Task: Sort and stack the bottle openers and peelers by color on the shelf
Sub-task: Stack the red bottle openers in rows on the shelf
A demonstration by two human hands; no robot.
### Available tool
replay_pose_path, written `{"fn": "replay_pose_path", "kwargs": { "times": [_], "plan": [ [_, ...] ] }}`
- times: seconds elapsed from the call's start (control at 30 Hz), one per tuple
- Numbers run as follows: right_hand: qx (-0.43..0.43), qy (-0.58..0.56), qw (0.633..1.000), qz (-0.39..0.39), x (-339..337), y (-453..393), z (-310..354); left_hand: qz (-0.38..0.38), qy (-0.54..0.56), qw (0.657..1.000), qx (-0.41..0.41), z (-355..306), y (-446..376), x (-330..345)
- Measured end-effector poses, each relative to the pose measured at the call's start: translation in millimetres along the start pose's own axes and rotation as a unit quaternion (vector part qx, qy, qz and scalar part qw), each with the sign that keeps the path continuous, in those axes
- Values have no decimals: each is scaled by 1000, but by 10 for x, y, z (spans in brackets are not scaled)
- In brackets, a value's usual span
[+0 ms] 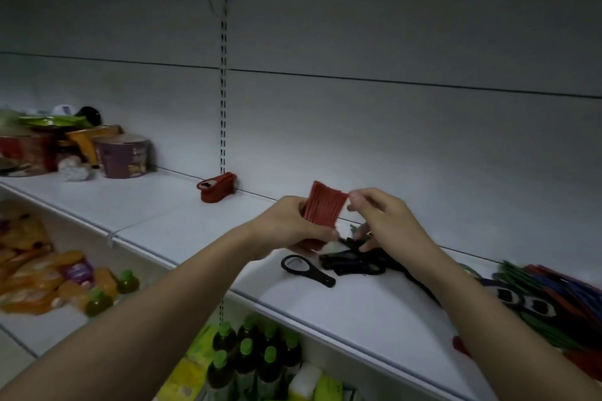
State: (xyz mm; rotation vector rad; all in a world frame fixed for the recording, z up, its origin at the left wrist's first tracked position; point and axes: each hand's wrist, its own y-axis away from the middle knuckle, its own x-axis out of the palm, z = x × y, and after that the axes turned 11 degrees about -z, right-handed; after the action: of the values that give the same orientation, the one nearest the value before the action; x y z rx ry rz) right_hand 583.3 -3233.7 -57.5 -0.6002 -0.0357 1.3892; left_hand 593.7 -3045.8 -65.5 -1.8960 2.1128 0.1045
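Head view: red bundle [323, 209] gripped by left hand [291, 228], top corner pinched by right hand [378, 216], above shelf [182, 215] mid-depth; red stack [217, 191] already against back edge; black openers [338, 262] and mixed pile [547, 303] toward right end apparently still unsorted.
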Motion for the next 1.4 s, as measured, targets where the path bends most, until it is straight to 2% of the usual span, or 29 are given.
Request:
{"fn": "replay_pose_path", "kwargs": {
  "times": [0.07,0.2,0.27,0.37,0.6,0.73,0.8,1.23,1.4],
  "plan": [
    [-44,86,995,26,225,-51,-116,-54,-36,998,-23,142,-45,-318],
    [-134,241,945,176,747,-89,-233,-146,-104,981,-74,402,-218,-837],
    [-163,313,905,238,980,-136,-250,-161,-160,968,-107,470,-361,-996],
    [-169,373,875,258,1248,-295,-317,-148,-250,944,-155,489,-612,-1090],
    [-118,313,908,254,1312,-501,-604,-120,-406,877,-227,554,-1304,-1141],
    [-118,300,911,256,1300,-512,-611,-86,-464,837,-276,545,-1647,-1143],
    [-118,298,911,259,1307,-512,-612,-70,-450,838,-301,537,-1766,-1149],
    [-131,313,906,254,1329,-496,-603,-42,-496,819,-287,493,-1897,-1056],
    [-142,283,923,219,1308,-495,-555,-34,-543,809,-222,185,-1780,-1073]
  ]
}}
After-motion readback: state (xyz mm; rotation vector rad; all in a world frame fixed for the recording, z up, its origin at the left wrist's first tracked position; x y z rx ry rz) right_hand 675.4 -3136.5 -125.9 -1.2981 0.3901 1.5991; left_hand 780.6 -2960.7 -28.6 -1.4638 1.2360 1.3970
